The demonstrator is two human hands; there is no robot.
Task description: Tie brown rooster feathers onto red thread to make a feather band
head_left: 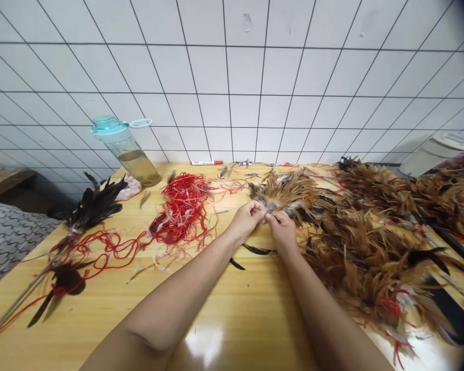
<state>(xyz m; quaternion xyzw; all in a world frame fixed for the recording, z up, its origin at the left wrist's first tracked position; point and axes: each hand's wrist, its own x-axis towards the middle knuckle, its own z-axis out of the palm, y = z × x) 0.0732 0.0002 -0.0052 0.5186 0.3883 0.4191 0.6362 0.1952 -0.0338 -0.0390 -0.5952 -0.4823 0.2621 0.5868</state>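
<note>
My left hand (247, 217) and my right hand (281, 226) meet at the middle of a yellow wooden table (224, 309). Both pinch the base of a small bunch of brown feathers (284, 193) that fans out away from me. A big heap of brown and black feathers (375, 242) spreads to the right of my right hand. A tangle of red string (183, 206) lies just left of my left hand. Two loose dark feathers (255, 251) rest on the table under my wrists.
A clear bottle with a teal lid (126, 149) stands at the back left. A stick bound with black feathers (87, 208) and red cord lies along the left side. A red marker (206, 163) lies by the tiled wall. A grey lidded container (435, 153) stands far right.
</note>
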